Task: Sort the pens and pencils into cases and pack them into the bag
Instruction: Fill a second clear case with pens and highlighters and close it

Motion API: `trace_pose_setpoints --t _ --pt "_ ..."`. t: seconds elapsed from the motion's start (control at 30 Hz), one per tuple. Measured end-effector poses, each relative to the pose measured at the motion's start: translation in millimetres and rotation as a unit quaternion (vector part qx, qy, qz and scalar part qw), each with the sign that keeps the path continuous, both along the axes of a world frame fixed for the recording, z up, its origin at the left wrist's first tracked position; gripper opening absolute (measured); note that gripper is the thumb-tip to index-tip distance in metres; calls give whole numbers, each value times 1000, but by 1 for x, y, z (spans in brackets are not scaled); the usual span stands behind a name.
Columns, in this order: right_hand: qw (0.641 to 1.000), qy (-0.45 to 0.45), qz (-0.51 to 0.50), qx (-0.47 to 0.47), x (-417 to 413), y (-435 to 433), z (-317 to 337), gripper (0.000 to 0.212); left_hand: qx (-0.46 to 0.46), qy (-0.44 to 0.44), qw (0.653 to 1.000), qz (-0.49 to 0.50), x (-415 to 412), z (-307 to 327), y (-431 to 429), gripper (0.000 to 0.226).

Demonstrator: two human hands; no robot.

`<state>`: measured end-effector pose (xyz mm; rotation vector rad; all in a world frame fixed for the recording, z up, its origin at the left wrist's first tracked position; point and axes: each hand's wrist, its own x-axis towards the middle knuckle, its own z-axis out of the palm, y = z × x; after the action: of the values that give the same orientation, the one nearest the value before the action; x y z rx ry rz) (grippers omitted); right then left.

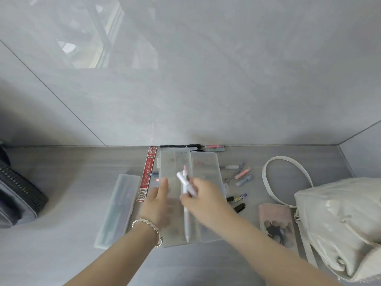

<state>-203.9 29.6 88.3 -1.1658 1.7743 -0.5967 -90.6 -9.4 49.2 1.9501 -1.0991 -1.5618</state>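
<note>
An open translucent pencil case [175, 162] lies in the middle of the grey table, its lid [206, 168] folded out to the right. My right hand [206, 201] hovers over it, shut on a few white and pink pens [183, 180]. One white pen [187, 221] lies lengthwise inside the case. My left hand [158, 203] rests on the case's left side, fingers on its edge. A closed translucent case [117, 209] lies to the left. The white quilted bag [340, 221] sits at the right.
Loose pens and lead tubes [241, 174] lie right of the lid, more markers [214, 148] along the wall. A red packet [147, 174] lies left of the open case. A pink pouch [276, 221] sits beside the bag. A dark zipped bag [16, 195] is at far left.
</note>
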Motion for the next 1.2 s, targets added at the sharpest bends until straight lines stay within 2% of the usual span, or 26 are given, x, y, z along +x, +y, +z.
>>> trace_pose_setpoints --t 0.03,0.1,0.17,0.27,0.37,0.43,0.53,0.6,0.7,0.77,0.83,0.9,0.93,1.03,1.2 --pt "999 32 2 5 9 3 -3 9 2 7 1000 7 0 -1 2 41" --pt "993 118 23 5 19 8 -4 44 7 19 999 26 3 -1 5 43" --pt "992 120 4 -31 23 12 2 57 14 27 999 44 7 -2 6 45" --pt "994 25 -75 -70 27 7 5 50 14 38 998 41 9 0 9 45" --pt "986 -41 -108 -117 38 -2 -7 50 -9 61 998 30 6 5 14 31" --pt "987 -14 -89 -136 45 -5 -13 51 -18 82 996 33 3 8 15 33" --pt "988 56 -23 -144 49 0 -16 41 -3 94 995 42 1 5 13 41" --pt "975 114 1 -193 44 5 -16 34 0 75 996 47 3 4 9 38" --pt "945 183 -19 -269 9 0 -20 26 -5 39 998 48 12 3 -2 33" --pt "947 216 -42 -235 -31 -15 -34 28 -17 7 999 47 23 2 -11 34" --pt "953 276 -43 -116 -72 -32 -55 28 -8 -12 999 50 32 0 -19 35" --pt "950 311 1 -5 -99 -42 -77 32 -1 -26 998 54 38 0 -23 33" --pt "948 315 42 21 -104 -45 -86 38 3 -34 998 56 41 0 -24 32" --pt "928 335 159 29 -99 -54 -103 48 6 -54 997 53 48 -4 -24 38" --pt "903 355 242 29 -86 -63 -116 42 17 -58 996 66 55 -7 -21 41"
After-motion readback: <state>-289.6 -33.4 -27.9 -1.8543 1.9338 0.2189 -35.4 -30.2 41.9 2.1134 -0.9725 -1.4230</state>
